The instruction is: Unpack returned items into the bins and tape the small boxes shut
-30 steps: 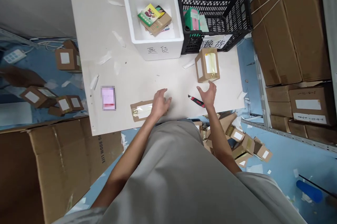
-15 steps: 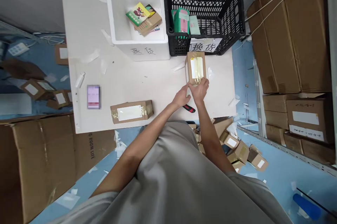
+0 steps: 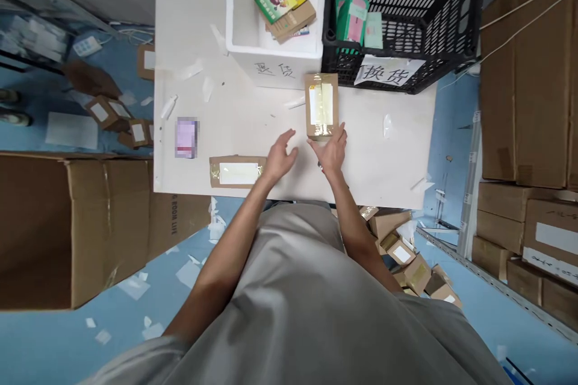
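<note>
I stand here and look at the small brown box (image 3: 322,106). It sits on the white table (image 3: 379,162), just in front of the white foam bin (image 3: 289,69) and the black crate (image 3: 343,62). It has a white label on top, with shiny tape over it.

The right hand (image 3: 333,149) is at the near end of the box. The thumb is by one near corner and the fingers are by the other. From up here I can't tell if they squeeze it or only touch it. The left hand (image 3: 280,159) holds nothing. It is open, with the fingers spread, next to the end of a long brown box (image 3: 238,172) with tape on both ends. A little bit of a dark tool (image 3: 320,166) peeks out by the right wrist, but most of it is hidden.

The small box looks light to me, and its card sides look stiff, so one hand should be able to slide it. The tape is probably smooth and a bit slippery. The bare card on the two long sides looks like the best place to hold it, low down, one hand on each side. A hard push in the middle of the top might dent it.
</note>
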A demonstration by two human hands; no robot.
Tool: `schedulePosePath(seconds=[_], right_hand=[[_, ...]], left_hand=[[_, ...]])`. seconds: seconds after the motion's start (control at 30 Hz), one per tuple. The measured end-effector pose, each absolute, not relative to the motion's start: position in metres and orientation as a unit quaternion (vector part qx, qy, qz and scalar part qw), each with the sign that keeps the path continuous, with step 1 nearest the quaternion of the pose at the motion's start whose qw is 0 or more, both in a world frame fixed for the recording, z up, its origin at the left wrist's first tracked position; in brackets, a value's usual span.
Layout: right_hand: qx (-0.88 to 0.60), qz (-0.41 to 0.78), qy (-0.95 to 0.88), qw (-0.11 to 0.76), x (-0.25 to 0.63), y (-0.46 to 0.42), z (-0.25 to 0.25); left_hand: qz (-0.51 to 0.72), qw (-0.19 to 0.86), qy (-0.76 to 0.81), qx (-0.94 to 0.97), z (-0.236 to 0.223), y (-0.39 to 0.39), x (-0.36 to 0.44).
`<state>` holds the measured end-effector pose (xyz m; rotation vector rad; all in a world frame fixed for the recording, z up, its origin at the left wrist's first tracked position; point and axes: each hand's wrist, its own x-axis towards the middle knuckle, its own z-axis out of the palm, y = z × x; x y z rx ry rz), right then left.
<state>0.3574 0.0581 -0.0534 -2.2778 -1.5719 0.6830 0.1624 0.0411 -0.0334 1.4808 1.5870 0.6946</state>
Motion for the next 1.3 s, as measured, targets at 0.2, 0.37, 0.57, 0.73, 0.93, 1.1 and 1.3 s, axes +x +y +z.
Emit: schedulePosePath(seconds=[0.2,0.37,0.57,0.73,0.93,1.1,1.3], right_hand=[[-0.814,0.287,-0.504,0.015,0.394,-0.028,-0.098],[-0.782,0.312,-0.540,-0.016,0.406,-0.065,-0.106],[-0.775,0.381,-0.492,0.109,0.360,-0.066,-0.086],[-0.712,0.495,-0.439,0.235,0.285,-0.073,-0.052],[-0.635,0.486,-0.585,0.134,0.222,-0.066,0.011],[-0.557,0.366,-0.739,-0.099,0.171,-0.047,0.052],[-0.483,0.268,-0.783,-0.285,0.118,-0.025,0.070]], left_hand=[[0.291,0.253,0.768,0.511,-0.022,-0.024,0.026],[0.282,0.288,0.813,0.420,-0.031,-0.065,-0.034],[0.269,0.343,0.808,0.396,-0.037,-0.066,-0.060],[0.290,0.413,0.759,0.411,-0.042,-0.067,-0.077],[0.304,0.470,0.673,0.484,-0.048,-0.062,-0.094],[0.299,0.522,0.620,0.503,-0.063,-0.050,-0.108],[0.311,0.548,0.596,0.497,-0.080,-0.046,-0.112]])
